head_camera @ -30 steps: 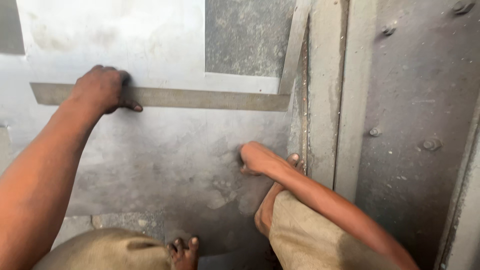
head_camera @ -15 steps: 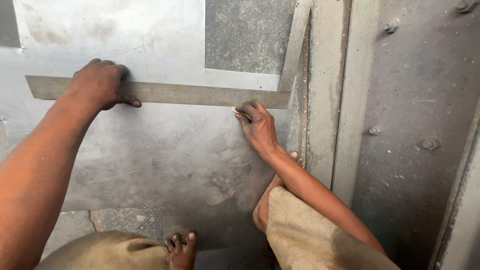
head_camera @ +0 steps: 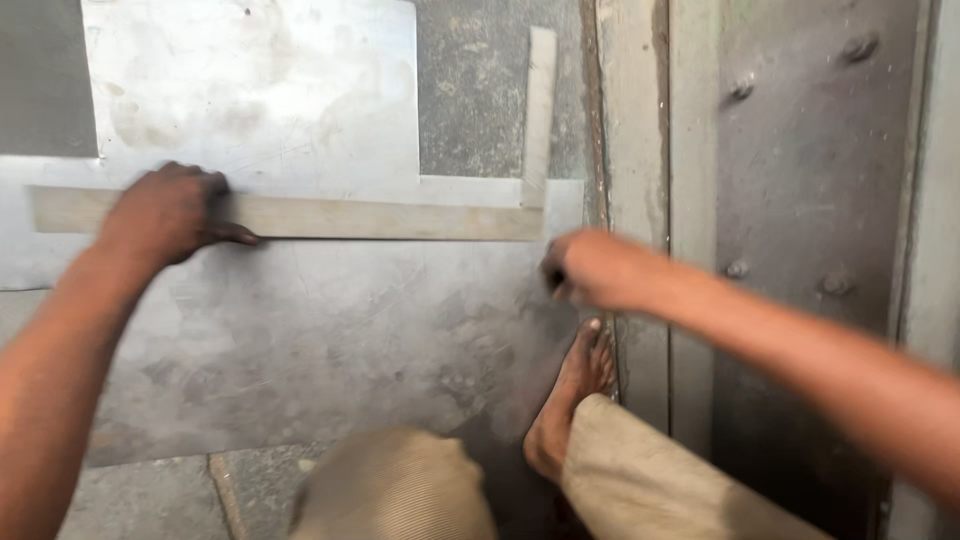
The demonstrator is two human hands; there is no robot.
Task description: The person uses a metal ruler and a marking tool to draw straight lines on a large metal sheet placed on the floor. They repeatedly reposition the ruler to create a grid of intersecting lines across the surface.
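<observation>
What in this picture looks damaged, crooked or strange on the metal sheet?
Nothing is clearly wrong. The metal sheet is scratched and stained, with a rectangular notch in its upper edge. The L-shaped square lies flat on it under the left hand. The right hand is blurred, so what it grips cannot be told.

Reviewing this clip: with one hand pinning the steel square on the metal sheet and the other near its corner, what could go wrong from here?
The left hand presses the L-shaped square only near its far end, so the corner could pivot and throw off any line. The right hand is blurred; whether it holds a tool is unclear. The bare foot rests by the metal sheet, whose edge may cut it.
</observation>
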